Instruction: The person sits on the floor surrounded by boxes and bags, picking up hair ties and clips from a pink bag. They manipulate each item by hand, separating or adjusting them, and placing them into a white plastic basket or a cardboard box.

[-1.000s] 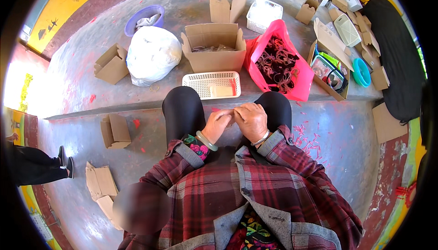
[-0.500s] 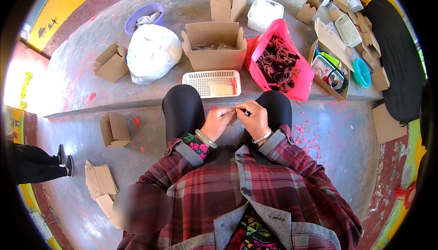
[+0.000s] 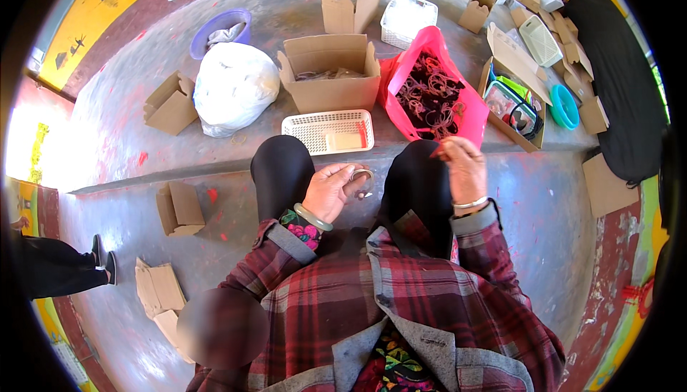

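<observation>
Grey floor spread below your knees; between them your left hand pinched a thin, pale, curved loop, while your right hand, nearly closed, gripped a small red scrap.

Thin pale loop, held curved, small red piece, pinched, well apart
</observation>
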